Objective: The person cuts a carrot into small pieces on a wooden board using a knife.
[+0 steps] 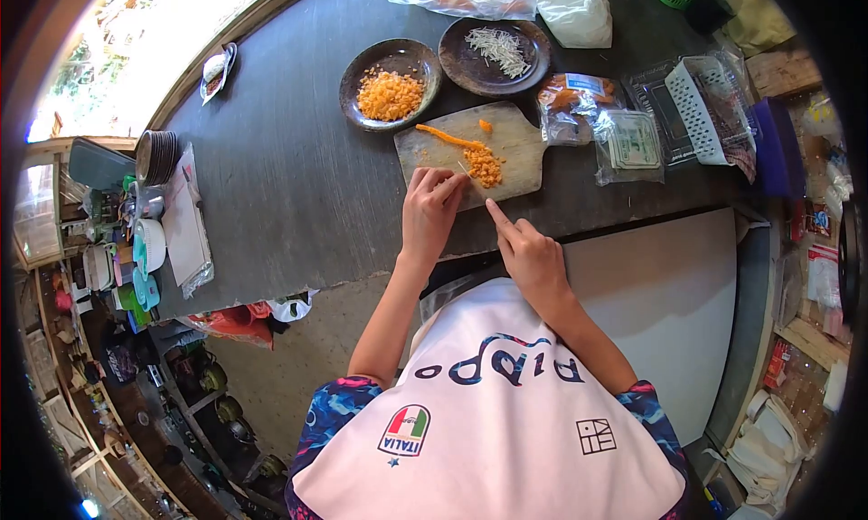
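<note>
A pale wooden cutting board (506,145), matt and lightly grained, is touched at its near edge by the left hand (430,208). The dark countertop (289,176) under both hands is seen as a matt, faintly streaked surface. Beyond the board, two dark bowls (391,68) are shown with a dull glazed sheen. Right of the right hand (533,258), clear glossy plastic bags (624,140) and a white plastic lattice basket (701,108) are seen. The diced orange pieces (484,165) look moist.
</note>
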A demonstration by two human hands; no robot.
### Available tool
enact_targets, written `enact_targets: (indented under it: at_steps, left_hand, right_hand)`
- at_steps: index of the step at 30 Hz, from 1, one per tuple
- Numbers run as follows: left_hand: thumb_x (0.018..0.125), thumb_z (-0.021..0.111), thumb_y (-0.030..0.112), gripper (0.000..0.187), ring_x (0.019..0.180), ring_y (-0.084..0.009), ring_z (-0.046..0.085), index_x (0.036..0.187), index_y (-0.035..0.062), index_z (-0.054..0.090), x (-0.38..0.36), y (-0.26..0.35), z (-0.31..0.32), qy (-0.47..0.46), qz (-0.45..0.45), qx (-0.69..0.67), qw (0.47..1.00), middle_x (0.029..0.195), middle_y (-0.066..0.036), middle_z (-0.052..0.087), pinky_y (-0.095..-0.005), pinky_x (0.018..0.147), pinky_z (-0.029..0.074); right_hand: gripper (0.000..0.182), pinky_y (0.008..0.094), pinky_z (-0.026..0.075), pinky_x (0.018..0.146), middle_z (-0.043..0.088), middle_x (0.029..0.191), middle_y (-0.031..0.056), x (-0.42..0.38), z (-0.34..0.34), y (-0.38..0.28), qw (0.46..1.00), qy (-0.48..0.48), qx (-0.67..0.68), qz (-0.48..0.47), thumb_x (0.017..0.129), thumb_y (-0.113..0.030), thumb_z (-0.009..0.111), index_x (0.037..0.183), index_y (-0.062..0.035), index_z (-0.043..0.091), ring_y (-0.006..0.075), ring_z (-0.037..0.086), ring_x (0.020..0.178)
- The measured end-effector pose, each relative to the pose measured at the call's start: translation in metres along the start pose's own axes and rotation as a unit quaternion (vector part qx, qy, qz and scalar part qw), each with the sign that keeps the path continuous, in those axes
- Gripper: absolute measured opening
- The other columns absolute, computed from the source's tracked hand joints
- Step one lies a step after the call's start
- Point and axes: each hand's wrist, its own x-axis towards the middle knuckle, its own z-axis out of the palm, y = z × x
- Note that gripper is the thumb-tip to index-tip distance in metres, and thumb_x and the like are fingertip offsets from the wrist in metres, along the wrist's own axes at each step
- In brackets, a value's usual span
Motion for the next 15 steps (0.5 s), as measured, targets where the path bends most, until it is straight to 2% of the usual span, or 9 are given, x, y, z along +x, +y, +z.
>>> enact_targets:
  at_steps: [15]
  left_hand:
    - [0.087,0.082,0.003,0.019,0.100,-0.0286,0.066,0.106,0.0063,0.083,-0.0025,-0.0001,-0.0010,0.017,-0.013,-0.011,1.000,0.101,-0.007,0.074,-0.0412,0.088,0.059]
  right_hand:
    - [0.060,0.0452,0.061,0.058,0.062,0.080,0.0097,-0.0063,-0.0052,0.0003,1.000,-0.009,0.003,-0.003,0.100,-0.016,0.073,0.157,-0.0298,0.060,0.0327,0.071,0.062]
